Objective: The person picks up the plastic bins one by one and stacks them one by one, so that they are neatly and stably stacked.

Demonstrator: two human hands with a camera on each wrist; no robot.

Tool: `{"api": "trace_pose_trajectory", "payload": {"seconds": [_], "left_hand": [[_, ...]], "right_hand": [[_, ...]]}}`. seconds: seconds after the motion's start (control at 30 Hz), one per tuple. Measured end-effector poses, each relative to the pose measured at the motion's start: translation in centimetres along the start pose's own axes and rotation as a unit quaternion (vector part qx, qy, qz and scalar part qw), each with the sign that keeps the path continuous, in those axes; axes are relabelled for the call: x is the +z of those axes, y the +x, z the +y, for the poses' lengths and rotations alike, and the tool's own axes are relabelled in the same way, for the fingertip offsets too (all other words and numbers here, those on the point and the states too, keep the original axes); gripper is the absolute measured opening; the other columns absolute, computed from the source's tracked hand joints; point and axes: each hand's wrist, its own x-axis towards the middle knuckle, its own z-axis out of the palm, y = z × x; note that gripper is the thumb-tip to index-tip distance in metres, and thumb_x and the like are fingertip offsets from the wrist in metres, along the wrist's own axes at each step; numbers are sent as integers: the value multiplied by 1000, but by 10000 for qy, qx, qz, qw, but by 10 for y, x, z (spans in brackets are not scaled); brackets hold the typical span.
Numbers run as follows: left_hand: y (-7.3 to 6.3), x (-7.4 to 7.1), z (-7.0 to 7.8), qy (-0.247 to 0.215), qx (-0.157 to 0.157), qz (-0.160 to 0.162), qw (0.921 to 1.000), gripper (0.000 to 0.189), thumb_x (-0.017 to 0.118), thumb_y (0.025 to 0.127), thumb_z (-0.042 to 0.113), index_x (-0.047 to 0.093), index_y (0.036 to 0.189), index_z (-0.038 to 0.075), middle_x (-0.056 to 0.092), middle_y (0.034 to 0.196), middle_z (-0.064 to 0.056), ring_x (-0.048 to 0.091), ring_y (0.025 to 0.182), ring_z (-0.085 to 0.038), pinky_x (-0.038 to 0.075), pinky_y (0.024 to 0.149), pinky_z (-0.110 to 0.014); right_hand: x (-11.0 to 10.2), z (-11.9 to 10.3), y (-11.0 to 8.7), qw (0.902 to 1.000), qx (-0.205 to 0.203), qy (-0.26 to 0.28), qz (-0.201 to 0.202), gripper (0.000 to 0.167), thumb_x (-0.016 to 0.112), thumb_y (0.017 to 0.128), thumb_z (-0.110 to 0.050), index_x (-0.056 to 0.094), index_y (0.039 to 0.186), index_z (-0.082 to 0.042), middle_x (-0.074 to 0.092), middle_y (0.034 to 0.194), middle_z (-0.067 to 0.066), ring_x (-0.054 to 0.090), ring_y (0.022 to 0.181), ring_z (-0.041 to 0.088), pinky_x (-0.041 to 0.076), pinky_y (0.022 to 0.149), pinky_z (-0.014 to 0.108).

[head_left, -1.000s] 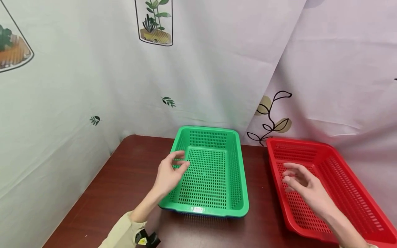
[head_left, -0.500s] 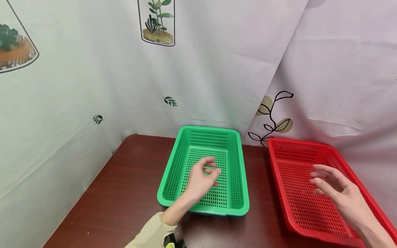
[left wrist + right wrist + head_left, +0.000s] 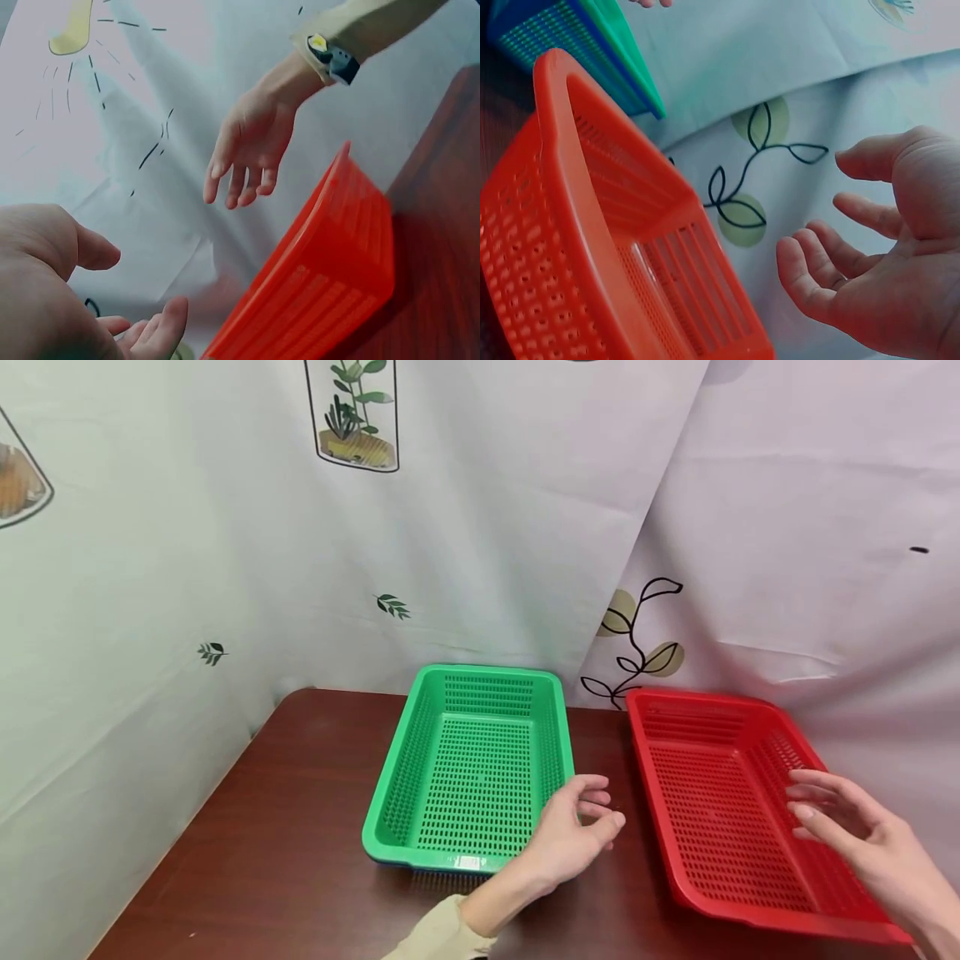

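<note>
A green plastic basket [image 3: 480, 785] with slotted sides and floor stands on the table, with nothing in it. To its right is a red basket [image 3: 720, 827], also holding nothing. My left hand [image 3: 566, 835] is over the green basket's near right corner, fingers loosely bent and holding nothing. Above the right side of the red basket my right hand [image 3: 862, 835] hovers, its fingers relaxed and apart from the thumb. In the right wrist view the red basket's rim [image 3: 604, 202] lies beside that hand [image 3: 885, 247], with a gap between them.
The dark brown table [image 3: 300, 802] carries both baskets. A blue edge [image 3: 615, 60] shows beneath the green basket. Behind the table hangs a white printed curtain [image 3: 487, 527], which both baskets stand close to.
My left hand has swept rightward across the green basket to its right corner. My right hand has moved right over the red basket. Both baskets stay in place while the head view shifts slightly.
</note>
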Motion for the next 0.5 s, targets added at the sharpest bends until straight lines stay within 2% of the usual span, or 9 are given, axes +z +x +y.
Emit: {"api": "trace_pose_trajectory", "payload": {"seconds": [0.07, 0.2, 0.4, 0.5], "left_hand": [[1, 7, -1, 189, -22, 67, 9998, 41, 70, 88, 6, 58, 127, 0, 58, 106, 1, 61, 83, -7, 55, 70, -25], [5, 17, -5, 630, -107, 299, 9975, 43, 73, 88, 11, 58, 128, 4, 56, 107, 3, 58, 96, -9, 50, 78, -25], [13, 35, -12, 898, -282, 651, 9934, 48, 74, 87, 11, 55, 130, 5, 51, 107, 3, 55, 100, -14, 48, 84, -29], [16, 47, -15, 971, -435, 707, 9918, 51, 74, 87, 12, 53, 133, 6, 50, 106, 3, 53, 100, -14, 48, 83, -30]], "right_hand": [[-3, 4, -2, 9998, 180, 1, 96, 47, 56, 100, 2, 51, 142, -20, 63, 113, -17, 68, 87, 7, 55, 70, 19], [-9, 11, -6, 9985, 486, -22, 239, 45, 58, 101, -2, 53, 138, -26, 62, 109, -21, 67, 85, 3, 56, 67, 19], [-22, 22, -11, 9969, 557, 305, 465, 46, 58, 100, 0, 55, 133, -32, 62, 107, -23, 66, 86, -2, 55, 66, 18], [-29, 27, -12, 9946, 781, 199, 653, 47, 58, 101, -4, 50, 131, -39, 57, 103, -29, 62, 83, -8, 55, 63, 18]]}}
